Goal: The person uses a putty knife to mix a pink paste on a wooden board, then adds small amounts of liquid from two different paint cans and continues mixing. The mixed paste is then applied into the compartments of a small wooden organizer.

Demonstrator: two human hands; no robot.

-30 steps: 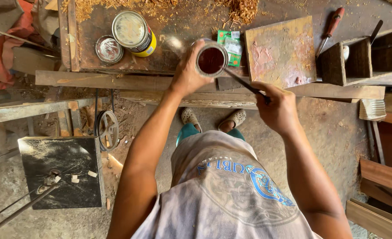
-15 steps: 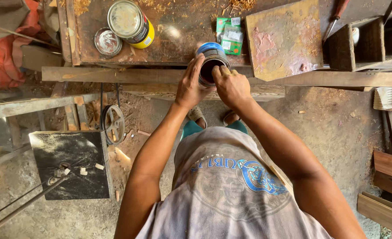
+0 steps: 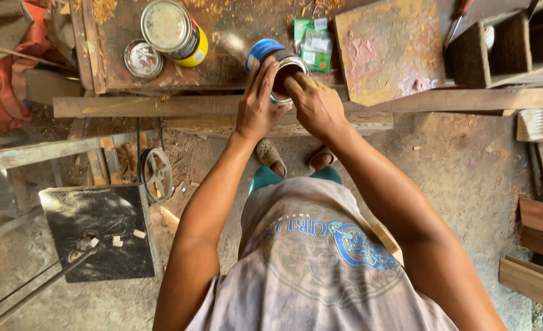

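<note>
The open can (image 3: 282, 68), blue-sided and full of dark reddish liquid, is held tilted just above the front edge of the table (image 3: 234, 37). The left hand (image 3: 257, 104) wraps its side, fingers closed on it; the right hand (image 3: 316, 104) has its fingers at the rim, though whether they pinch anything there I cannot tell. Tipped this far, the liquid could slop over the rim onto the hands or the sandalled feet below. Just beside it lie a green packet (image 3: 311, 41) and a stained board (image 3: 389, 49); further left stand a yellow tin (image 3: 174, 30) and a loose lid (image 3: 143, 59). The table is rough, dark and strewn with sawdust, the floor dusty concrete.
</note>
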